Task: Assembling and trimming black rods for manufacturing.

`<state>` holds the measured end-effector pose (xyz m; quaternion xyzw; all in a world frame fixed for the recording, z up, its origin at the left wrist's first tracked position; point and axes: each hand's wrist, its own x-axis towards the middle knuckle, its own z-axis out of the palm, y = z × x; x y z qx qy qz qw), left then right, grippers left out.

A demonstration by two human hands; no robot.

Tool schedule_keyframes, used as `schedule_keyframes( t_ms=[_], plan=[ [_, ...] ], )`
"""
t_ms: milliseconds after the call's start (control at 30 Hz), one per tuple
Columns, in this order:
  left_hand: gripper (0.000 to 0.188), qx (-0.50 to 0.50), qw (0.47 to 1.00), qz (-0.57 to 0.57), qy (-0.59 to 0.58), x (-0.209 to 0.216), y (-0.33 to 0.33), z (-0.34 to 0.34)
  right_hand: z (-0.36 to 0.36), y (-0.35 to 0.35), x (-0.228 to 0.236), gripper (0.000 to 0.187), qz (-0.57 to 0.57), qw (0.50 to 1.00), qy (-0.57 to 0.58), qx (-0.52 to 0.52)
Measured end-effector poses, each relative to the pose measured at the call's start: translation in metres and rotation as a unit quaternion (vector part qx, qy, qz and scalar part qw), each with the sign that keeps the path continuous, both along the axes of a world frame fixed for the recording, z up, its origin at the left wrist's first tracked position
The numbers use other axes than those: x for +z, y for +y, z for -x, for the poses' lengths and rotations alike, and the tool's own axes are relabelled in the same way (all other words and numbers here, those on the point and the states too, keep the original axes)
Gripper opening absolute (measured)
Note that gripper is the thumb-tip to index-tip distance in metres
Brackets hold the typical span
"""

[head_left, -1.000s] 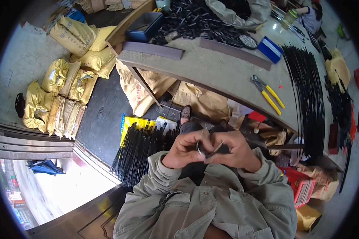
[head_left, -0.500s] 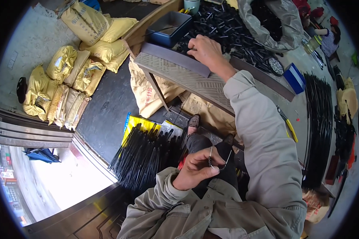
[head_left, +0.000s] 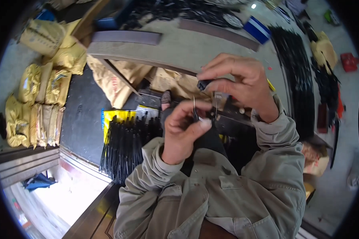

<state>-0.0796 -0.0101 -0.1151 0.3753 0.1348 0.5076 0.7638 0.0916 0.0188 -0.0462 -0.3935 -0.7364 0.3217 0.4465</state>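
My left hand (head_left: 183,131), fingers curled, holds a small dark fitting with thin metal rods (head_left: 194,104) standing up from it. Blur and the fingers hide much of its shape. Just above and to the right, my right hand (head_left: 241,79) pinches a small black plastic piece (head_left: 204,84) between thumb and fingers. The two held parts are close together, with a gap between them. On the bench beyond lies a heap of black plastic pieces (head_left: 167,16). A bundle of long thin black rods (head_left: 127,147) stands to the left of my left hand, beside a yellow sheet (head_left: 107,123).
The bench (head_left: 159,51) bears two long flat strips (head_left: 125,37) along its near part and a blue box (head_left: 257,30) at right. Many black rods (head_left: 293,75) lie farther right. Tan and gold sacks (head_left: 48,85) are stacked at left. Paper sacks (head_left: 117,81) lie beneath the bench.
My right hand has come back from the heap on the bench to near my left hand, now with a black plastic piece. My view has shifted, so the bench sits higher.
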Motion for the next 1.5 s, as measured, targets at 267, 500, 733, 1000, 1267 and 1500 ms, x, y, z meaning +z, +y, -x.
schedule_keyframes(
  t_ms=[267,500,733,1000,1267,1500],
  plan=[
    [0.026,-0.043,0.999,0.026,0.003,0.016,-0.041,-0.048,-0.046,-0.078,-0.018,0.019,0.037,0.992,0.114,-0.048],
    [0.024,-0.043,0.999,0.009,0.025,0.022,-0.06,-0.067,-0.061,-0.102,-0.01,0.016,0.109,0.97,0.211,-0.049],
    [0.022,-0.043,0.998,0.013,0.035,0.022,-0.067,-0.078,-0.073,-0.107,-0.007,0.012,0.137,0.974,0.174,-0.054],
    [0.02,-0.03,0.999,0.016,0.035,0.02,-0.069,-0.077,-0.077,-0.096,-0.005,0.01,0.016,0.993,0.114,0.024],
    [0.021,-0.019,0.999,0.031,0.037,0.018,-0.069,-0.075,-0.08,-0.094,-0.005,0.013,-0.028,0.999,0.016,0.021],
    [0.022,-0.017,0.999,0.033,0.016,0.01,-0.065,-0.071,-0.055,-0.113,0.015,0.02,-0.15,0.96,-0.204,-0.122]
  ],
)
